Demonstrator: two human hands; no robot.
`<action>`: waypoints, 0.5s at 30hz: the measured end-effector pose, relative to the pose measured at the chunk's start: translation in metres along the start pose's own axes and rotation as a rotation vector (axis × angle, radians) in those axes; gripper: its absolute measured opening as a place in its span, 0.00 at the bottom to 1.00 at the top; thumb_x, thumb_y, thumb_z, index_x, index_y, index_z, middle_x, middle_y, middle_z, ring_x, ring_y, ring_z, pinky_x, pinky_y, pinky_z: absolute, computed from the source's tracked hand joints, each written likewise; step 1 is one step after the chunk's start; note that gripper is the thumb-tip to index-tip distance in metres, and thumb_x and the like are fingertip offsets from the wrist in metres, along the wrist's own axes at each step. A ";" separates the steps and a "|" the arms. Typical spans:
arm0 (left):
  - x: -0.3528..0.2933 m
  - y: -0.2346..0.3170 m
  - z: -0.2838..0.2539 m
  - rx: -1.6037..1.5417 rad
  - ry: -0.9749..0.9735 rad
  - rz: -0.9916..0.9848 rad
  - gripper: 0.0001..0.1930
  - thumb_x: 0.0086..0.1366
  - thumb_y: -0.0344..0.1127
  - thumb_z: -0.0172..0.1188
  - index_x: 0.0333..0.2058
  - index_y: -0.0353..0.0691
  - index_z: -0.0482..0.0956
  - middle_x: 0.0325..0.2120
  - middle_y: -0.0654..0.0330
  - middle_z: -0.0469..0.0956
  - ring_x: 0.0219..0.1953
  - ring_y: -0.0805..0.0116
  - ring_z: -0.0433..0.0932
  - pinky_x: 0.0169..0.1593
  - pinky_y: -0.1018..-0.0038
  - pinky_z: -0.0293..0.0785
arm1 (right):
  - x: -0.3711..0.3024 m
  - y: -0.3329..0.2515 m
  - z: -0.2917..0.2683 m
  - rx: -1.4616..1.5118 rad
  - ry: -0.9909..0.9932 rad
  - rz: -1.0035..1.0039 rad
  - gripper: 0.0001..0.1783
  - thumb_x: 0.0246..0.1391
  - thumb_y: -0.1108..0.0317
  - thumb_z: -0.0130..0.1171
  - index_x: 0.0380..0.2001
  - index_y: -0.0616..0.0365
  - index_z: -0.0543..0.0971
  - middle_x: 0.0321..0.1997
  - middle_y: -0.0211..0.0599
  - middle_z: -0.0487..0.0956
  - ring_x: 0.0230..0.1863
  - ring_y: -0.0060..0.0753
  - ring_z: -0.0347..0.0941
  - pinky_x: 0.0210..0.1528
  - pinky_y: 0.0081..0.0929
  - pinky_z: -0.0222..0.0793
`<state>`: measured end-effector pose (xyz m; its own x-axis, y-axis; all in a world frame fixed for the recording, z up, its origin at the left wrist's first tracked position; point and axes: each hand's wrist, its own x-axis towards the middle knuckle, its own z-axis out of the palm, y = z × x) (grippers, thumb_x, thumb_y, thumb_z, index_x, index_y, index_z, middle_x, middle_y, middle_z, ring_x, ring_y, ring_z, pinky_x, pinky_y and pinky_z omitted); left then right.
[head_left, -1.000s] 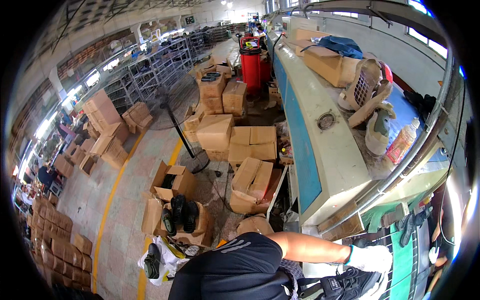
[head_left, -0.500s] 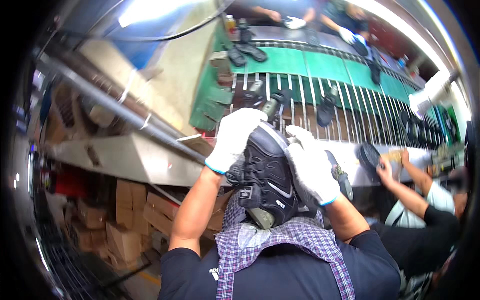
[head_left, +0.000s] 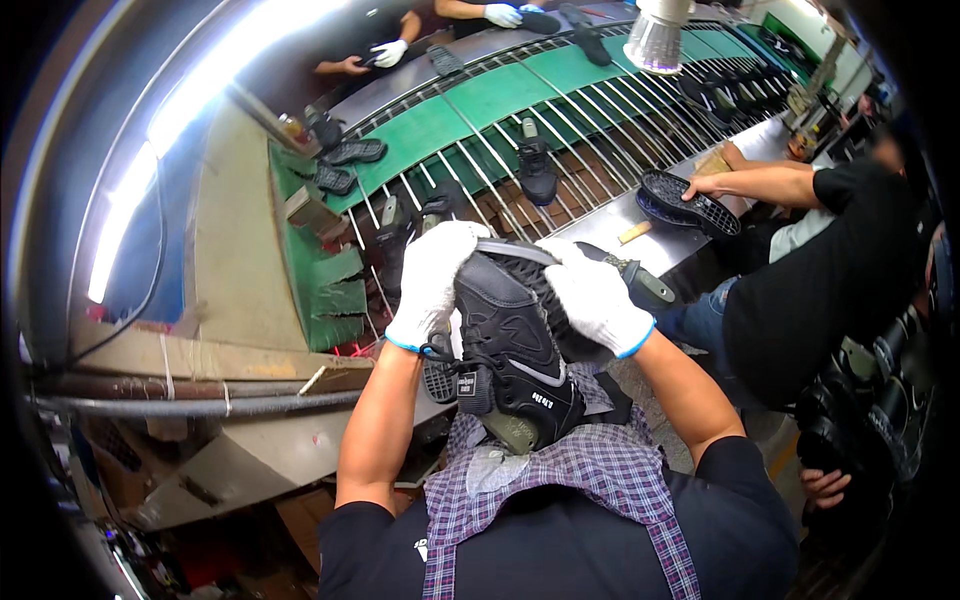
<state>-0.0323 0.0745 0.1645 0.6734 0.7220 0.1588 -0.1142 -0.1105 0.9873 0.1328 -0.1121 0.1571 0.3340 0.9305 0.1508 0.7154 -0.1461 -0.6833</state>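
A black lace-up sports shoe (head_left: 515,325) is held before my chest, its toe away from me and its heel near my checked apron. My left hand (head_left: 435,285), in a white knit glove with a blue cuff, is closed on the toe's left side. My right hand (head_left: 597,300), gloved likewise, grips a black outsole (head_left: 527,252) with a grey edge at the toe's right. The sole lies along the shoe's right side; whether it touches all along cannot be made out. My fingertips are partly hidden. Below my left hand shows another dark sole (head_left: 438,378).
Beyond my hands runs a roller conveyor with green strips (head_left: 415,118), bearing a black shoe (head_left: 537,170) and several others. A co-worker at the right holds a black sole (head_left: 688,203) above the metal ledge (head_left: 655,245). Gloved co-workers stand across the line. A metal pipe (head_left: 200,406) edges the left side.
My view has swung to the right, bringing the right-hand co-worker closer to the middle. The shoe and outsole stay in my hands, and the grey-edged sole now shows across the toe.
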 end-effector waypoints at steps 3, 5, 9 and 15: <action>0.011 -0.008 0.005 0.056 -0.068 0.007 0.10 0.68 0.30 0.60 0.39 0.30 0.87 0.38 0.57 0.86 0.41 0.68 0.82 0.51 0.72 0.75 | -0.017 -0.027 -0.012 0.006 0.004 0.090 0.23 0.69 0.56 0.54 0.61 0.57 0.76 0.47 0.52 0.84 0.42 0.57 0.84 0.47 0.48 0.80; 0.016 -0.014 0.010 0.022 -0.099 -0.002 0.10 0.68 0.32 0.61 0.39 0.31 0.87 0.37 0.57 0.86 0.41 0.68 0.82 0.50 0.72 0.76 | -0.028 -0.032 -0.013 -0.037 0.097 0.021 0.25 0.68 0.55 0.56 0.61 0.59 0.76 0.45 0.54 0.84 0.41 0.57 0.84 0.46 0.47 0.80; 0.019 -0.017 0.015 0.009 -0.117 0.002 0.10 0.69 0.33 0.61 0.39 0.31 0.86 0.36 0.58 0.86 0.40 0.68 0.82 0.50 0.72 0.76 | -0.030 -0.031 -0.013 -0.085 0.083 0.026 0.26 0.68 0.55 0.58 0.62 0.60 0.75 0.45 0.55 0.84 0.39 0.56 0.85 0.44 0.46 0.81; 0.020 -0.021 0.002 -0.033 -0.109 0.020 0.10 0.69 0.33 0.62 0.40 0.31 0.86 0.37 0.57 0.86 0.41 0.68 0.82 0.50 0.72 0.76 | -0.028 -0.043 -0.025 -0.045 -0.053 0.028 0.31 0.62 0.59 0.60 0.66 0.60 0.72 0.46 0.55 0.84 0.38 0.56 0.84 0.43 0.47 0.81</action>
<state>-0.0146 0.0898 0.1469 0.7462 0.6410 0.1800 -0.1512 -0.1002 0.9834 0.1079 -0.1406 0.2006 0.3220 0.9421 0.0936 0.7338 -0.1859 -0.6534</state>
